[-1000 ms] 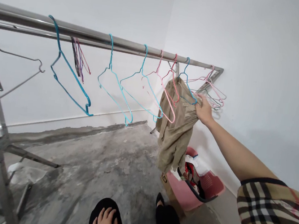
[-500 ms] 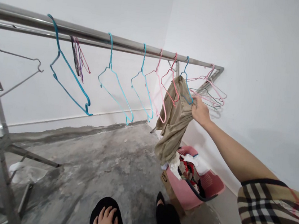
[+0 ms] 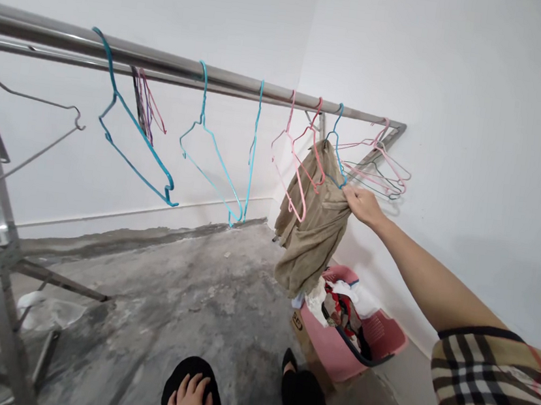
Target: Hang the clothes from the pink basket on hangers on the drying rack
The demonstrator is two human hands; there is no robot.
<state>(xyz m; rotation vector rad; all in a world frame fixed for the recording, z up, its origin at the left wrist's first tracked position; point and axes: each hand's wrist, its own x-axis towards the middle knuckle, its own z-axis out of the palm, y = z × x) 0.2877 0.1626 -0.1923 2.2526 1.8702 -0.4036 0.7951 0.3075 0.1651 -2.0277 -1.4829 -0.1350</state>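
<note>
An olive-brown garment [image 3: 313,234] hangs from a blue hanger [image 3: 335,133] on the metal rail [image 3: 169,66]. My right hand [image 3: 363,205] pinches the garment's upper right edge, close to the end of the blue hanger. The garment's lower end dangles beside a pink laundry basket [image 3: 338,352]. On my black-clad knee, my left hand [image 3: 190,403] lies flat with fingers spread, holding nothing. Just left of the garment hang a red hanger [image 3: 311,143] and a pink hanger [image 3: 302,167], partly in front of it.
Turquoise hangers [image 3: 213,146] and a darker blue hanger [image 3: 135,120] hang along the rail to the left. More hangers [image 3: 383,170] hang at its far right end, near the wall. White and red clothes [image 3: 348,311] fill the basket. A clear plastic bag [image 3: 50,312] lies on the floor.
My right hand has moved slightly down and left with the garment's edge, and the cloth hangs wider. A turquoise hanger has swung edge-on. My left hand has stayed on the knee.
</note>
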